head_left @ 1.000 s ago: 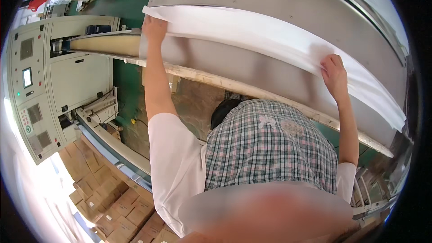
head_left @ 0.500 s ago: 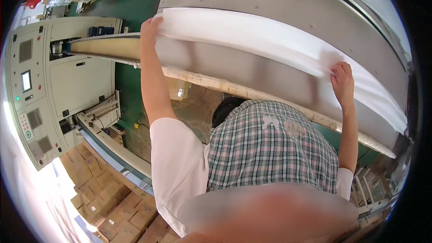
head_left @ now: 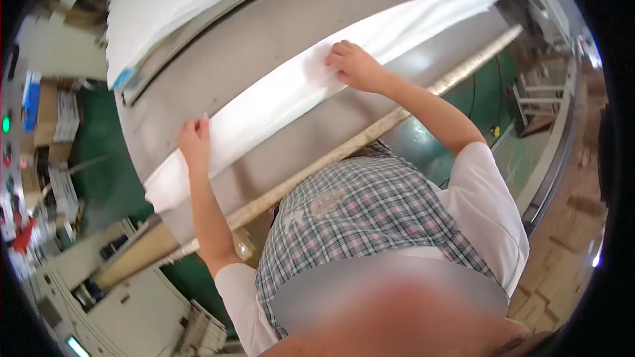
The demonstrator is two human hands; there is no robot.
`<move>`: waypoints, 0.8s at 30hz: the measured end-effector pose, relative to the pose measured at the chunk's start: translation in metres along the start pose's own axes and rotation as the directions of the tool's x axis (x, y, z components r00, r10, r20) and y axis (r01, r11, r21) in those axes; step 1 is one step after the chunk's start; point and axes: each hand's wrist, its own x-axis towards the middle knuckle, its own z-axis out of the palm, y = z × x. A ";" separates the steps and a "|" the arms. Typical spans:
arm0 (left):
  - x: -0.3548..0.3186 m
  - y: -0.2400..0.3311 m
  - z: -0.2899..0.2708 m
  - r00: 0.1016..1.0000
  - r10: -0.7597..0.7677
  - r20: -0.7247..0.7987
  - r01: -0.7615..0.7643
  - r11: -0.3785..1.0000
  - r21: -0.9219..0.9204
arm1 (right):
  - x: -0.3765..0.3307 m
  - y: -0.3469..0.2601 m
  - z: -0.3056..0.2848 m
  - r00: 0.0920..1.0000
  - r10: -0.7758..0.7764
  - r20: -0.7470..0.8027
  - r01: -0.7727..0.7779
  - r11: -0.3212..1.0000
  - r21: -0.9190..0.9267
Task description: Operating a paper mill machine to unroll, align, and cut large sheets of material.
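Observation:
A long white folded strip of thin, soft sheet material lies slantwise across a grey metal table. My left hand is at the strip's near-left part, its fingers bent together over the upper edge and closed on it. Toward the middle of the strip is my right hand, its fingers loosely bent and the thumb apart, over the white surface; a faint shadow falls beside them. Whether those fingertips press on the sheet cannot be made out. Both palms are turned away from view.
A pale wrapped bar runs along the table's near edge, close to my checked apron. Beyond the table's dark far rail hangs more white sheet. A beige machine cabinet stands at lower left, cartons at far left.
The view has turned, so the strip now slopes up to the right. My right hand has left the strip's near edge and is over its middle; my left hand stays near the left end.

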 end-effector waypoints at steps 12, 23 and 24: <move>-0.119 -0.119 -0.023 0.989 -0.052 -0.140 0.098 0.932 0.348 | -0.052 0.106 -0.063 0.992 0.115 -0.048 -0.121 0.979 -0.161; -0.072 -0.011 0.024 0.855 -0.491 -0.169 0.507 0.720 0.473 | -0.107 0.318 -0.137 0.896 0.174 -0.408 -0.352 0.839 -0.414; -0.065 0.017 0.036 0.884 -0.446 -0.138 0.451 0.737 0.505 | -0.116 0.338 -0.148 0.876 0.202 -0.438 -0.396 0.818 -0.416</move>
